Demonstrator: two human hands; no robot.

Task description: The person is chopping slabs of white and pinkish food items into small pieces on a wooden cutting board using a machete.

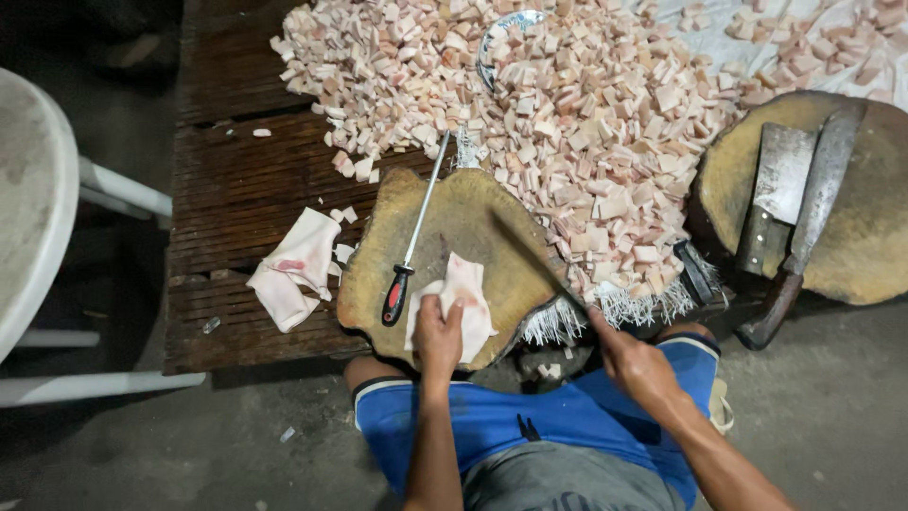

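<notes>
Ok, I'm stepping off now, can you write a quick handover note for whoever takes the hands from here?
Left hand: pressing a pale meat slab flat on the round wooden block.
Right hand: gripping a long knife, blade angled above the block.
Sharpening steel lies on the block.
Done: big cube pile behind the block.
Left: this slab, uncut, plus more slabs on the table to the left.

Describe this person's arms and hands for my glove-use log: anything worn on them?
Both arms are bare from the elbow down: no sleeves, gloves, watch or bands show. The left hand and right hand are uncovered, fingers bare too. Rings, if any, are too small to tell.
</notes>
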